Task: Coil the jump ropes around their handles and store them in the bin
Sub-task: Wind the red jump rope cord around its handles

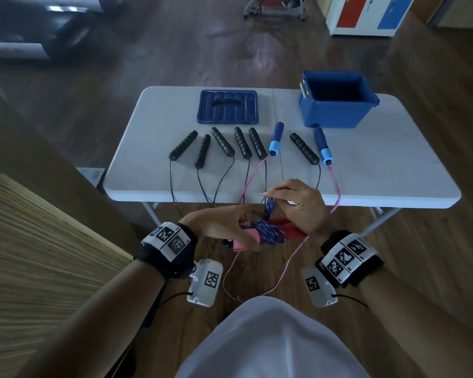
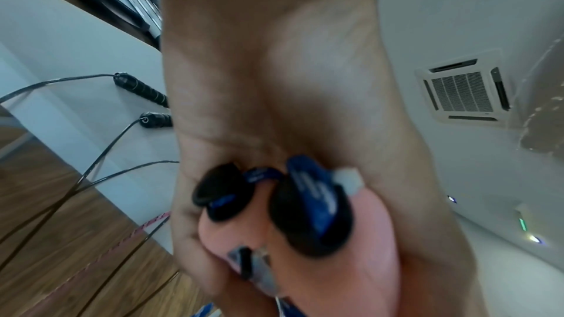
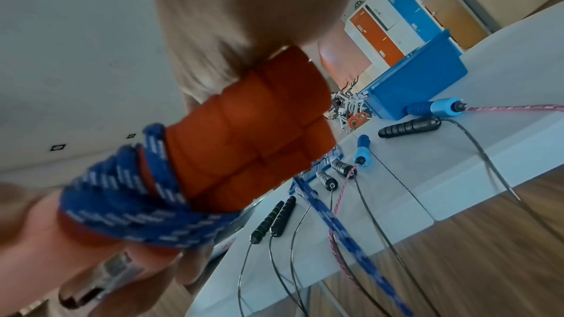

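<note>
In front of the table's near edge, my left hand (image 1: 231, 231) grips a pair of red and pink jump-rope handles (image 1: 283, 227) held side by side. A blue patterned rope (image 1: 269, 233) is wound round their middle in several turns. My right hand (image 1: 269, 196) pinches a loose stretch of that rope just above the bundle. The right wrist view shows the red handles (image 3: 253, 134) and the blue rope's coil (image 3: 137, 201) up close. The handles' black end caps (image 2: 311, 213) fill the left wrist view. The open blue bin (image 1: 336, 117) stands at the table's far right.
The blue lid (image 1: 228, 106) lies at the back of the white table (image 1: 380, 170). Several black handles (image 1: 183, 145) and two blue handles (image 1: 276, 138) lie in a row; their thin black cords and pink rope (image 1: 418, 190) hang over the near edge to the wooden floor.
</note>
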